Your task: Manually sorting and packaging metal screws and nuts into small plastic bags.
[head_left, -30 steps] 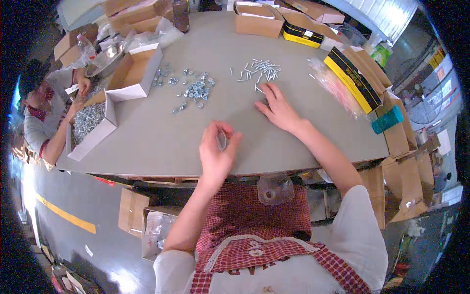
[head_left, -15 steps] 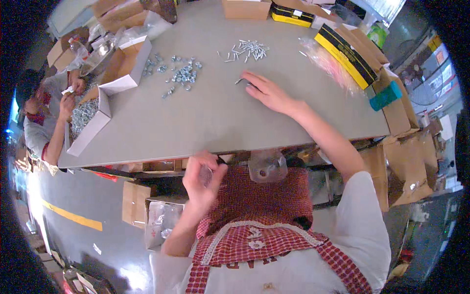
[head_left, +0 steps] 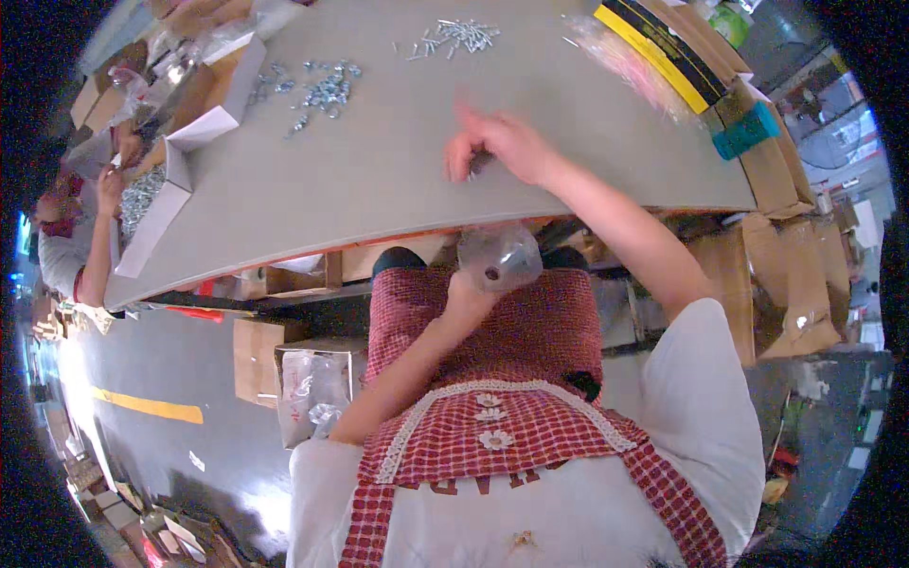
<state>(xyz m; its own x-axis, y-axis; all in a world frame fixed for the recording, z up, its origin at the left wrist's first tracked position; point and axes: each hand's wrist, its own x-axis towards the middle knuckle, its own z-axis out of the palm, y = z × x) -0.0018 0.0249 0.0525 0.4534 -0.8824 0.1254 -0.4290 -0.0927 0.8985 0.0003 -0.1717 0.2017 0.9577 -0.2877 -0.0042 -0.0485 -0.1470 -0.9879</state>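
Observation:
My right hand (head_left: 507, 147) is over the grey table (head_left: 379, 180), its fingers smeared by motion. One finger points forward and others curl downward. A small dark or metallic bit shows under the fingers, too blurred to make out. My left hand (head_left: 470, 298) is at the table's front edge, above my lap. Its fingers are hidden by a clear plastic container or bag (head_left: 502, 256) with a dark round spot, so I cannot tell its grip. Farther off lie a pile of thin silver screws or pins (head_left: 459, 38) and a heap of silver nuts or short fittings (head_left: 327, 87).
At the left, a person's hand (head_left: 110, 187) works by a white carton (head_left: 161, 204) full of small metal parts. Clear plastic bags (head_left: 630, 62), a black-and-yellow box (head_left: 655, 55) and a teal roll (head_left: 746, 131) line the right side. Cartons (head_left: 317, 388) stand below the table.
My left hand has moved right to the clear plastic thing. My right hand has come nearer the front edge, its fingers curling. The view has tilted down, so the table sits higher.

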